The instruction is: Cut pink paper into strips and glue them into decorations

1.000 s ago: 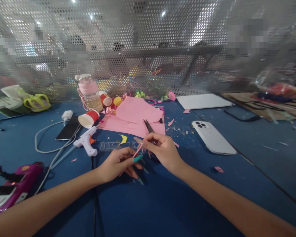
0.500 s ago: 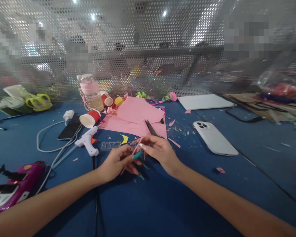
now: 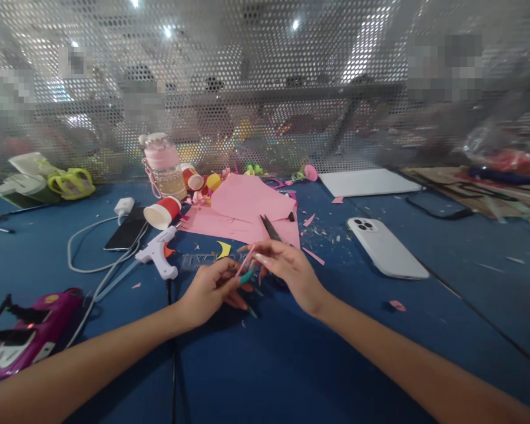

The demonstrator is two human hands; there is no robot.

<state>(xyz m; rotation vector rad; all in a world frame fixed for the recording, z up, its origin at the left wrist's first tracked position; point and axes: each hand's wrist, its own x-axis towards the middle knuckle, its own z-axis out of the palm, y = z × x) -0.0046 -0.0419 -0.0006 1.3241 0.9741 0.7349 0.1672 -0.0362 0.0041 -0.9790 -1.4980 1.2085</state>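
Over the blue table, a thin pink strip runs slantwise between my two hands. My left hand pinches its lower end between thumb and fingers, the thumb showing a long teal nail. At the upper end, the fingertips of my right hand are closed on the strip. Just beyond the right hand lie scissors, their dark blades pointing away and their handles hidden by the hand. Pink sheets are spread behind them. A clear stencil ruler and a yellow scrap lie beyond my left hand.
A white glue gun lies left, near a black phone, a red paper cup and a pink-topped bottle. A purple device sits front left. A white phone lies right. A perforated metal screen stands behind.
Both hands keep their hold on the pink strip, nearly in place. The right fingers have shifted very slightly, and the whole view has moved a little.
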